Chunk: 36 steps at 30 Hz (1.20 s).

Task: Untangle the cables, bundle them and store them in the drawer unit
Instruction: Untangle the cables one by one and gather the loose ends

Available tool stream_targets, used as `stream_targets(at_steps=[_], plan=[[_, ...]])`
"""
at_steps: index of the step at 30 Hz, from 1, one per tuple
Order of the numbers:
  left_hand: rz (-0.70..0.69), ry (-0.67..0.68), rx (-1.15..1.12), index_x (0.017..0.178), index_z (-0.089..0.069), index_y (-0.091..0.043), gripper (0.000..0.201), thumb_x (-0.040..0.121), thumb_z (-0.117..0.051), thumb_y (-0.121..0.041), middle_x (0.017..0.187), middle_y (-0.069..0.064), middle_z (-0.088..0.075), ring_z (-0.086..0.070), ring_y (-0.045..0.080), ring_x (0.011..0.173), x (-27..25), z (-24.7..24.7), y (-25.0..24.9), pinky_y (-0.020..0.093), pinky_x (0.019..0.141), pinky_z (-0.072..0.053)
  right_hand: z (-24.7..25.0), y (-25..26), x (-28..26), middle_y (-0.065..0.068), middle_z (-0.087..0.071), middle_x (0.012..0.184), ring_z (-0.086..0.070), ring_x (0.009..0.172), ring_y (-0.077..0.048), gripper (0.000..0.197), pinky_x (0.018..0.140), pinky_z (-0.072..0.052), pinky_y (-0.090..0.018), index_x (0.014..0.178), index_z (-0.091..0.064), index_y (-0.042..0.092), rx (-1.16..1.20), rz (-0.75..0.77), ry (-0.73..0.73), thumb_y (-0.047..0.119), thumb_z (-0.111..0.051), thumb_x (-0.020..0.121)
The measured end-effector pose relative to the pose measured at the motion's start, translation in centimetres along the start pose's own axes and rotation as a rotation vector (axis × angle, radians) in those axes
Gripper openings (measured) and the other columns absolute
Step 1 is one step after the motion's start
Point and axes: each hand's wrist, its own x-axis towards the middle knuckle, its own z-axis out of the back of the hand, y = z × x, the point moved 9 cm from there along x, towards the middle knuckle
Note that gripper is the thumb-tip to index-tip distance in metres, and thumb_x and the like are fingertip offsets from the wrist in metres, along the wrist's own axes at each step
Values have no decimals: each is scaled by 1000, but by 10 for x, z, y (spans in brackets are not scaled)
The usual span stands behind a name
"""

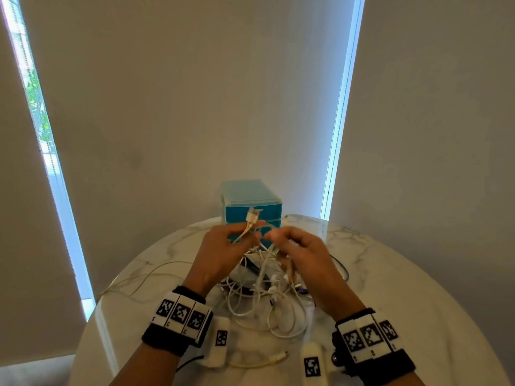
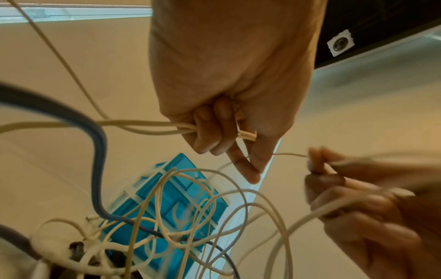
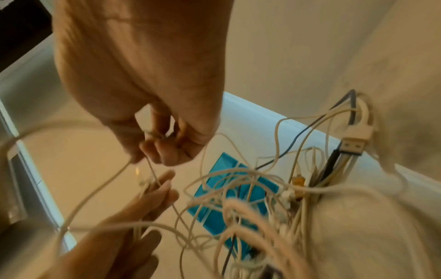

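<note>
A tangle of white cables [image 1: 264,296] with a few dark ones lies on the round marble table [image 1: 404,288], in front of the blue drawer unit [image 1: 250,203]. Both hands are raised over the pile. My left hand [image 1: 223,246] grips a few white cable strands [image 2: 148,125], and their white USB plug [image 1: 251,216] sticks up above the fingers. My right hand [image 1: 295,246] pinches a thin white strand [image 3: 152,171] that runs across to the left hand. In both wrist views the drawer unit [image 2: 171,211] [image 3: 229,198] shows behind the cable loops.
One white cable end [image 1: 274,358] lies near the table's front edge. A thin cable [image 1: 145,277] trails to the left edge. A dark cable [image 1: 341,267] loops to the right of the pile. Blinds hang behind the table.
</note>
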Motion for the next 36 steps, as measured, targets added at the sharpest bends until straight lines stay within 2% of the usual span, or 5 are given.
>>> stream_targets(at_steps=[14,20,24,27,36], plan=[[61,158,-50,106,-86,-32,19,90,-84,-40,106,-15,-82,-73,-1,106,-8,-12,-5,20,92,-51,42,33,3,-5,-54,70,-47,64,-17,21,57,-44,-26,111,-77,12,169,217,-145,26,-63,103],[60,-231,-201,98,-88,-28,15,87,-88,-37,100,-12,-83,-76,1,102,-4,29,-2,23,92,-51,88,13,-9,2,-63,116,-71,84,-17,45,67,-61,-27,129,-66,32,-192,74,-644,17,-84,91],[36,-278,-203,97,-88,-26,16,84,-90,-35,98,-12,-83,-75,0,102,-5,38,-7,16,91,-54,22,39,-7,11,-70,95,-72,89,-12,18,71,-65,-34,108,-76,30,-242,319,-311,22,-83,94],[9,-271,-257,97,-88,-20,14,85,-89,-26,95,-7,-84,-78,4,99,-6,36,-15,15,90,-58,-29,10,-3,5,-79,98,-79,86,-13,16,68,-66,-30,114,-77,29,-236,152,-52,21,-75,100],[-33,-79,-376,106,-86,-12,20,87,-88,-18,105,3,-84,-80,19,105,-11,12,-42,34,93,-63,-23,-14,3,5,-80,80,-77,70,-13,23,62,-60,-23,99,-81,27,-255,77,-99,48,-72,98]])
